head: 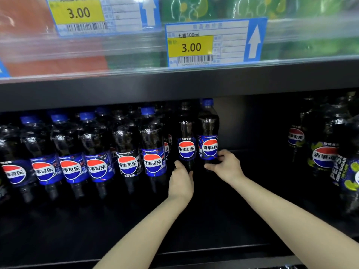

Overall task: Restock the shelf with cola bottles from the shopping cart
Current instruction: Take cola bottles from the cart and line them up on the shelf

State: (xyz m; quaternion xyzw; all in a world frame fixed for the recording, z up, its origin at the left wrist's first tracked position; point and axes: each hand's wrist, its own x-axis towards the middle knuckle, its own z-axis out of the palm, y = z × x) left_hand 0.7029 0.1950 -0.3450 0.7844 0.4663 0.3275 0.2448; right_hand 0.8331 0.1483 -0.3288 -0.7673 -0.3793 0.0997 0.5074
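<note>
Two cola bottles stand upright deep on the dark shelf (pixel 223 200). My left hand (pixel 181 180) grips the base of the black-capped bottle (pixel 186 136). Just right of it, my right hand (pixel 226 165) pinches the lower part of the blue-capped bottle (pixel 208 133) below its label. A row of several cola bottles (pixel 97 158) with red, white and blue labels fills the shelf to the left. The shopping cart is out of view.
Lime-labelled zero-sugar bottles (pixel 330 158) stand at the shelf's right end. A dark gap lies between them and my right hand. The shelf above carries price tags (pixel 191 46) marked 3.00, with orange and green bottles behind.
</note>
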